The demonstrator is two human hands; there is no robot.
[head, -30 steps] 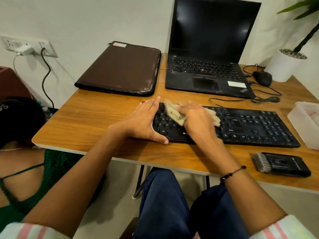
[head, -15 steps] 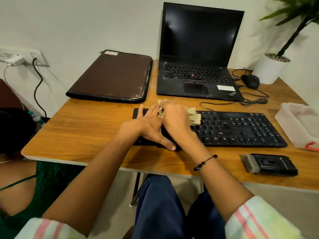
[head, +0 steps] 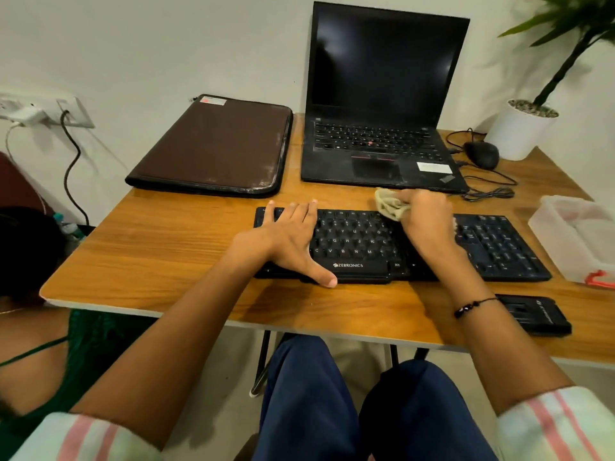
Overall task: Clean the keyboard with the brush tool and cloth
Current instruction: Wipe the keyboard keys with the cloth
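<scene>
Keyboard (head: 366,247) front edge: "ZEBRONICS"; letter keys legible.

Matt black plastic keyboard (head: 366,241), crumpled beige cloth (head: 389,202), wood-grain table (head: 159,247).

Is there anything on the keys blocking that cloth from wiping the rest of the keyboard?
Only the left hand, resting flat on the keyboard's left end. The right hand holds the cloth at the top edge; the remaining keys look bare.
</scene>
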